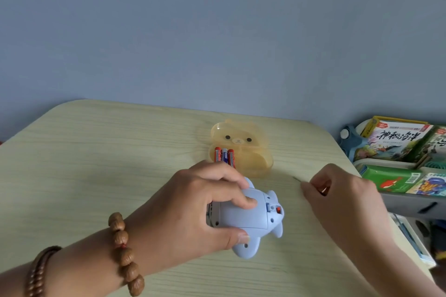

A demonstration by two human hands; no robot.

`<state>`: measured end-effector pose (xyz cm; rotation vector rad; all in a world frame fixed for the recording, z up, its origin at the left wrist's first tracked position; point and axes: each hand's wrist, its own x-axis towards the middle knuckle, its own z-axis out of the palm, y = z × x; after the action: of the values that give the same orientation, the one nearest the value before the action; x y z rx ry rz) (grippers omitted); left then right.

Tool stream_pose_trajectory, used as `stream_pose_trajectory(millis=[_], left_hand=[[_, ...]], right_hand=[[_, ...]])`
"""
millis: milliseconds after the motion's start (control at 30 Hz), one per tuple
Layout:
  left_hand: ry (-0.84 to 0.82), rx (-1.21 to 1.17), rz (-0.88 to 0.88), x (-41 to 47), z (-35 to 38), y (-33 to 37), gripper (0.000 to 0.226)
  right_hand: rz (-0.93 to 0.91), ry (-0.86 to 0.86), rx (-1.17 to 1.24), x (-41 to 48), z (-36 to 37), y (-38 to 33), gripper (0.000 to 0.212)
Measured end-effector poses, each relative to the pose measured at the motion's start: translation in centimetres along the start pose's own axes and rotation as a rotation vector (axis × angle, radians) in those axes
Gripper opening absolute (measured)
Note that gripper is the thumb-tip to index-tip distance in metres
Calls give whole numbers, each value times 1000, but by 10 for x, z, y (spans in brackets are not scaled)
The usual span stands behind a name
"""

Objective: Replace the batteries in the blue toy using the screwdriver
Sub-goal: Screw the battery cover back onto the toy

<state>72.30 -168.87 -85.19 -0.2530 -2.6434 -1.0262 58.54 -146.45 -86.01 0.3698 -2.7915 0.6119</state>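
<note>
Soft, even light, moderately bright, with no hard glare. Faint, blurred shadows lie on the tabletop [96, 152] under the left hand [190, 207], the blue toy [251, 219] and the right hand [342, 198]. The yellow box [241, 137] shows a small sheen. Everything is slightly soft, and the screwdriver [296, 178] tip is barely resolved. Wide-angle distortion bows the tabletop's far edge and stretches the books [395, 142] at the right.

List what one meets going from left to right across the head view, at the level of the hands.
Bead bracelet → blue toy → screwdriver → right hand → books.
</note>
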Motion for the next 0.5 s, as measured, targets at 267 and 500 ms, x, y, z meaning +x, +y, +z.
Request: stream_pose_trajectory(millis=[267,500], left_hand=[[3,-2,4,1,0,1,35],[8,-10,-14,1,0,1,35]], right_hand=[[10,-16,3,-10,12,-6,25],[-145,70,50,-15,0,-5,15]])
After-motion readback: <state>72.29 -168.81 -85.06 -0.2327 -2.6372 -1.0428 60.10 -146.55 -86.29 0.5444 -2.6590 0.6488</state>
